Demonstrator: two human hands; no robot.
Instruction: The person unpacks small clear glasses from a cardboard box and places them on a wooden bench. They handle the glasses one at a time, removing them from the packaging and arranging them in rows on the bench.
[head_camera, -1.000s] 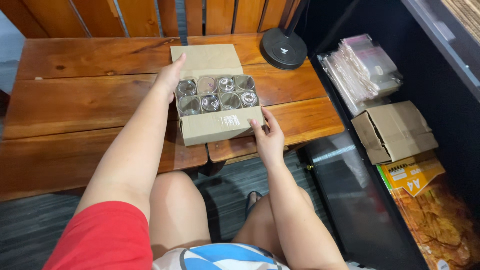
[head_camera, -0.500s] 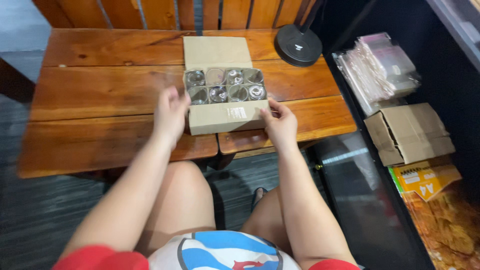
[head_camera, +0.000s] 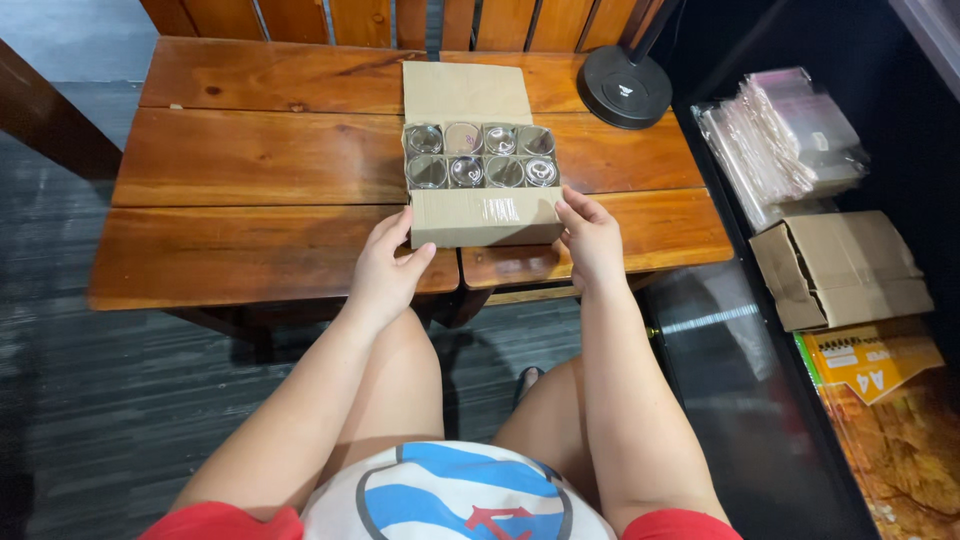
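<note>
An open cardboard box (head_camera: 484, 216) sits on the wooden table (head_camera: 250, 160), its far flap lying flat and its near flap folded down toward me. Inside stand several clear glasses (head_camera: 482, 156) in two rows. My left hand (head_camera: 385, 272) rests at the box's near left corner, fingers apart and touching the cardboard. My right hand (head_camera: 590, 238) touches the near right corner with its fingers spread. Neither hand closes around anything.
A round black lamp base (head_camera: 626, 86) stands at the table's back right. To the right, on a dark lower surface, lie clear plastic bags (head_camera: 785, 135), a small cardboard box (head_camera: 840, 268) and an orange paper pack (head_camera: 868, 362). My bare knees are under the table's front edge.
My left hand has come back from the box's far left side to its near left corner. The right hand stays at the near right corner. The view has shifted.
</note>
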